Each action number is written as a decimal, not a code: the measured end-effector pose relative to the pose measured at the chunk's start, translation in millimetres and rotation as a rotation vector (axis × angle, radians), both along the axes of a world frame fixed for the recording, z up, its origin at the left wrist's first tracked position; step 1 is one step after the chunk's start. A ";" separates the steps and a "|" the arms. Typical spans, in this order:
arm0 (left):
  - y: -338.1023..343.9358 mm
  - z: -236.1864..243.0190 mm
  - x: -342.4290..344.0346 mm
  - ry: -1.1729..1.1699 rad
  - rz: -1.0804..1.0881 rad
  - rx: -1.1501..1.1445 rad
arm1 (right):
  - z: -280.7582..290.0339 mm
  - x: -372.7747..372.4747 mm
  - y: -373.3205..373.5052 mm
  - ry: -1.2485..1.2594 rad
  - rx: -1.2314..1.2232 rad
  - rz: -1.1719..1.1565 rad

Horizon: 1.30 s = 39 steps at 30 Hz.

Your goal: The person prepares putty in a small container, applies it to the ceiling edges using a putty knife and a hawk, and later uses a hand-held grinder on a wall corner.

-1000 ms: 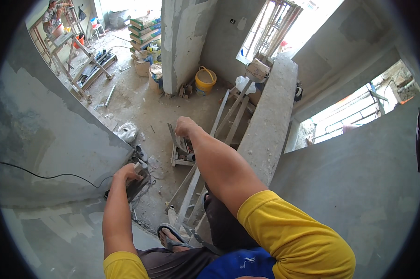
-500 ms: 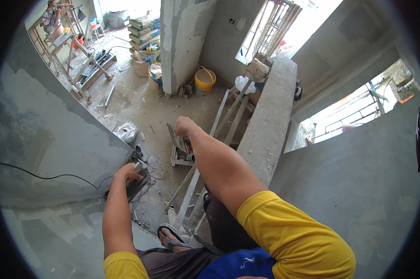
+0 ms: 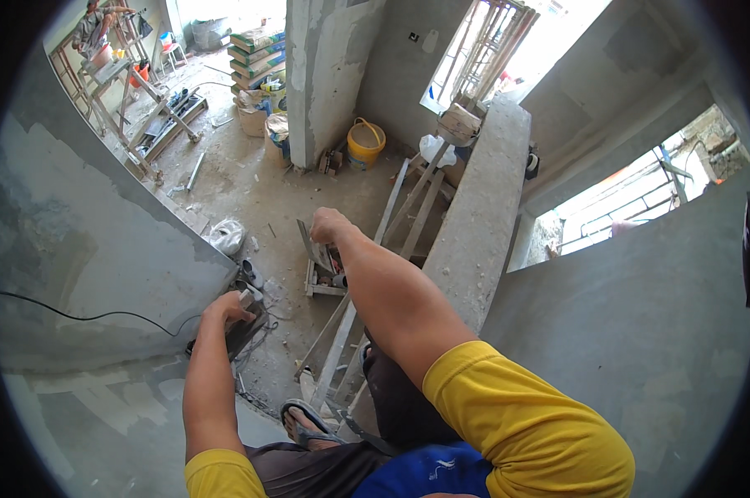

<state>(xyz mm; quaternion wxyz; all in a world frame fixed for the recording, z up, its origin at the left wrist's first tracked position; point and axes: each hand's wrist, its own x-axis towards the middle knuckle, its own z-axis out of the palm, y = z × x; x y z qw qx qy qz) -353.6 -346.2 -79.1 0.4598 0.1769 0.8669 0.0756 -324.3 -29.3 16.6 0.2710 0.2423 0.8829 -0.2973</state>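
Note:
My right hand (image 3: 330, 226) is stretched out over the middle of the floor, fingers closed round a narrow flat-bladed trowel (image 3: 309, 244). Its handle is hidden inside the fist. Lower and to the left, beside the corner of the grey wall, my left hand (image 3: 225, 309) is bent round a dark flat board with a pale grip (image 3: 247, 331). The thumb lies across the near side; the board's full shape cannot be made out. Below the right hand a small wooden box (image 3: 325, 290) with tools in it shows past my forearm.
A dusty plank (image 3: 484, 207) runs along my right, beside long wooden bars. A yellow bucket (image 3: 365, 145) stands by the pillar (image 3: 325, 75). A black cable (image 3: 84, 317) crosses the left wall. Far left, a person (image 3: 92, 31) is near a wooden trestle (image 3: 113, 73). Stacked bags (image 3: 254, 60) stand behind.

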 end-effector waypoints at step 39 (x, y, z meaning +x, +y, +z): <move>-2.2 9.2 3.8 -0.002 0.014 -0.024 | -13.2 -0.1 3.9 0.113 0.045 0.019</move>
